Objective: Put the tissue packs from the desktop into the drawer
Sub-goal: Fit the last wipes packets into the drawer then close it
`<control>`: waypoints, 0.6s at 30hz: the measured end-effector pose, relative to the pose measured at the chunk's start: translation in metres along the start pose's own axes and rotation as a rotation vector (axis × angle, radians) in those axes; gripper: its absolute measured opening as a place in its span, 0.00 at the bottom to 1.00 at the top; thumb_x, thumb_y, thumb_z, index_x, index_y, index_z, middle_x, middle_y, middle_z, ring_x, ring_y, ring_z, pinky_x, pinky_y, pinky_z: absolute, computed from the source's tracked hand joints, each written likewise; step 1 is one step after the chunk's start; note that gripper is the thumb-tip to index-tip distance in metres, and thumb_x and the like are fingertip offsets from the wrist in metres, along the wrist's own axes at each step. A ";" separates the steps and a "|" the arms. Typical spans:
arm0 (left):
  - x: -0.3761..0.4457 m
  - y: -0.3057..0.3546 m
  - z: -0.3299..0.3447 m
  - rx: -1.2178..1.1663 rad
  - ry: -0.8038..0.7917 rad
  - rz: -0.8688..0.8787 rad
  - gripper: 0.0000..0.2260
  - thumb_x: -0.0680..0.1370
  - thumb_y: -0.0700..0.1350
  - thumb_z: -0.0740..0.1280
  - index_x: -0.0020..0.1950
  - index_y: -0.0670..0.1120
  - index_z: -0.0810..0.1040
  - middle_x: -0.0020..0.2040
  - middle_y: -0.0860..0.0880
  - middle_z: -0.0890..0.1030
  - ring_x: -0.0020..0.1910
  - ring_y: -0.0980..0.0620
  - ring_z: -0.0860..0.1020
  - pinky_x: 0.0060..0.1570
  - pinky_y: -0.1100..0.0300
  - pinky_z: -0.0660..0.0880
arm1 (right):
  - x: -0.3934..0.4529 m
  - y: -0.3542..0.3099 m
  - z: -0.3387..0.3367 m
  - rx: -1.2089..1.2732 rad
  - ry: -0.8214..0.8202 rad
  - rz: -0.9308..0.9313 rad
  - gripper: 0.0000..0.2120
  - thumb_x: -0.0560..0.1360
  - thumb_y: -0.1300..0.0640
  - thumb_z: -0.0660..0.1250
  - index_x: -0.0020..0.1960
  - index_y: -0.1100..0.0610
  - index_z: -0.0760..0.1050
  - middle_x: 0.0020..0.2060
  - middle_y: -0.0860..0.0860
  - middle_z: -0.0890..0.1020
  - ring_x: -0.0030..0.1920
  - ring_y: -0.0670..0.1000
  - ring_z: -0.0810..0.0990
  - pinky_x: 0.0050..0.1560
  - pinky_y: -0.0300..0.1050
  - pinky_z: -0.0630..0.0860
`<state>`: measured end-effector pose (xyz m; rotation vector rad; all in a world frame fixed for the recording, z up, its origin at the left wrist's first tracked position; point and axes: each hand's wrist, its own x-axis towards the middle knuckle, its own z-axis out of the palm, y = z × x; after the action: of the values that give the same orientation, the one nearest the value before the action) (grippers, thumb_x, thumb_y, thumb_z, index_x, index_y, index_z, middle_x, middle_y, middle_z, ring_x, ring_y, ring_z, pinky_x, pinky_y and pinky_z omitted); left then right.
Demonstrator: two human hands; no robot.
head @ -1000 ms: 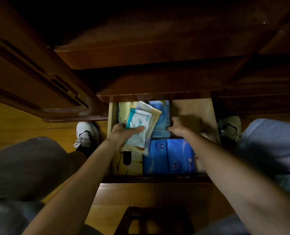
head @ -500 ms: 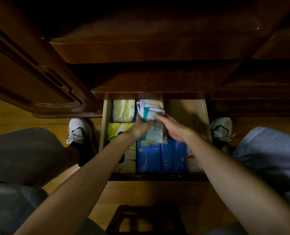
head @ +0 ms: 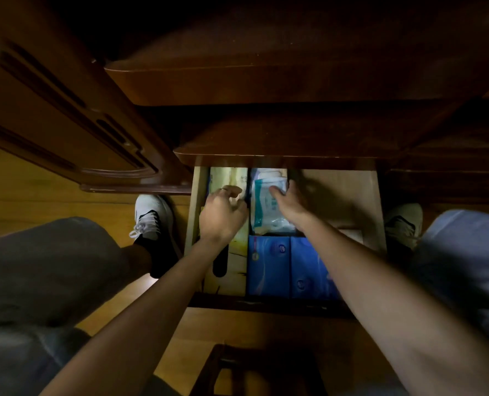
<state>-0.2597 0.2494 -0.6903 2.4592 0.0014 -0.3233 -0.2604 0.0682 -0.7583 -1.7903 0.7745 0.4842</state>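
Note:
The wooden drawer [head: 352, 192] stands pulled out below the desk edge. Inside it, white-and-teal tissue packs [head: 266, 212] lie in the back middle, on top of other packs. My right hand [head: 290, 204] rests on these packs, fingers pressing their top. My left hand [head: 223, 214] hovers just left of them, fingers loosely curled and holding nothing, above a yellow tissue box [head: 229, 270]. Two blue tissue packs [head: 289, 267] fill the front middle. A pale yellow pack [head: 226, 177] lies at the back left.
The dark desktop edge [head: 266, 84] and an upper drawer front [head: 280, 150] overhang the drawer's back. An open cabinet door [head: 66, 121] stands at the left. My legs and white shoes [head: 152, 215] flank the drawer. The drawer's right part shows bare wood.
The white-and-teal packs went from my left hand's grip down into the drawer's back middle. My left hand let go and moved left; my right hand came onto the packs.

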 end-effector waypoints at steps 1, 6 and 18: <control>0.000 -0.006 -0.002 0.051 -0.026 0.040 0.14 0.77 0.51 0.68 0.62 0.51 0.78 0.60 0.50 0.77 0.56 0.51 0.77 0.53 0.53 0.79 | 0.001 0.000 0.008 -0.120 0.088 -0.021 0.29 0.82 0.39 0.60 0.76 0.56 0.63 0.69 0.59 0.75 0.54 0.55 0.80 0.47 0.48 0.78; -0.005 -0.021 0.011 0.459 -0.048 0.451 0.17 0.77 0.55 0.67 0.65 0.52 0.78 0.67 0.49 0.75 0.71 0.46 0.66 0.72 0.45 0.61 | 0.006 0.002 0.014 -0.461 0.315 -0.017 0.30 0.79 0.33 0.59 0.66 0.58 0.72 0.64 0.60 0.73 0.63 0.61 0.73 0.61 0.58 0.74; 0.018 -0.002 0.039 0.836 -0.383 0.497 0.37 0.79 0.65 0.55 0.82 0.47 0.49 0.80 0.43 0.60 0.80 0.42 0.47 0.75 0.41 0.33 | 0.008 0.000 -0.021 -0.029 0.088 -0.003 0.14 0.81 0.48 0.67 0.56 0.60 0.79 0.47 0.57 0.85 0.47 0.55 0.86 0.50 0.53 0.84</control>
<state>-0.2516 0.2263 -0.7251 3.0130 -1.0837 -0.6603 -0.2558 0.0462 -0.7569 -1.8498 0.8297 0.4190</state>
